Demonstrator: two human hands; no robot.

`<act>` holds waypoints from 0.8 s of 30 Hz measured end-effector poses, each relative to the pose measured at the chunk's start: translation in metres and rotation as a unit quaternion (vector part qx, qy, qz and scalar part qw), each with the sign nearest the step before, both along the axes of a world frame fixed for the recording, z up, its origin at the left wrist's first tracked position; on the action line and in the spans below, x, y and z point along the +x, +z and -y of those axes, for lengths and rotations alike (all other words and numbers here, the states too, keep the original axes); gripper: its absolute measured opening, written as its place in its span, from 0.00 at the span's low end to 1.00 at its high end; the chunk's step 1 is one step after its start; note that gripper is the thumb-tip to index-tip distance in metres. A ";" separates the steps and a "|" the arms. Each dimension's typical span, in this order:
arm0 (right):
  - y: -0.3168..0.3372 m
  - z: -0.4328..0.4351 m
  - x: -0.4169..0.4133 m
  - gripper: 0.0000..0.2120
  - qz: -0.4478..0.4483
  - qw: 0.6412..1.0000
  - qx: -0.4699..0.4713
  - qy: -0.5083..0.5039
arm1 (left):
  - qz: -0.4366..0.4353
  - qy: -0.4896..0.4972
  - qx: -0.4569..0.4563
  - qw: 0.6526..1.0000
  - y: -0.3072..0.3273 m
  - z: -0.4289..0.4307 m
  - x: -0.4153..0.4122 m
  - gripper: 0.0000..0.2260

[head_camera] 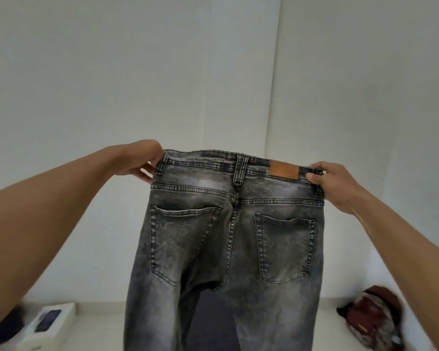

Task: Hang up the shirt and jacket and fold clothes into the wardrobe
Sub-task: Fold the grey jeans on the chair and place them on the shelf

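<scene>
Down in the bottom left corner sits a white box (51,323) with a picture of a dark phone on its lid, and a dark, blurry thing (3,328) lies just beside it at the edge of the view; it is too fuzzy to tell what it is. Both rest on a pale flat surface (99,330) that runs along the bottom, in front of a plain white wall (162,72). A bare arm reaches up from the left side, and the left hand (143,159) is pinching the left corner of the waistband of a pair of grey jeans (228,239), with the fingers curled around the cloth next to a belt loop. The jeans are held up in the air in the middle, spread wide between the two hands, with the back side facing the camera. You can see two back pockets, a belt loop in the middle of the waistband and a small brown patch (284,171) to the right of it. The legs hang straight down and go out of the view at the bottom. The cloth is dark grey with lighter washed spots. The right hand (332,183) grips the right corner of the waistband, thumb on the front of the cloth and the other fingers tucked behind. Low on the right, a dark red and white bundle of cloth (373,317) lies on the pale surface, well apart from the jeans.
</scene>
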State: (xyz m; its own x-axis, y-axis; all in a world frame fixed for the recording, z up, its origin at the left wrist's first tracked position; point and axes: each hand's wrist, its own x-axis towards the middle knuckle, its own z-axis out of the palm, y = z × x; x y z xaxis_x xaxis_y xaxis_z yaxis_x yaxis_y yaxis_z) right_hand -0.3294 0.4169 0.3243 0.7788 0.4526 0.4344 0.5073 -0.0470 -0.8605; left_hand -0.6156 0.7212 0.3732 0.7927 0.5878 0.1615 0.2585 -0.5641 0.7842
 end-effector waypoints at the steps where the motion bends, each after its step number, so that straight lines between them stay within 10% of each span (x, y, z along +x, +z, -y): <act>1: 0.004 0.002 0.001 0.07 0.003 1.000 -0.002 0.007 | 0.007 -0.015 -0.012 1.000 0.002 0.003 -0.001 0.10; 13: 0.044 0.012 -0.001 0.11 0.069 0.986 -0.137 0.071 | -0.045 -0.098 -0.054 0.993 0.030 0.010 -0.016 0.10; 24: 0.050 -0.008 -0.025 0.13 0.234 0.935 -0.268 0.018 | -0.044 0.038 0.171 0.984 0.012 0.004 -0.006 0.15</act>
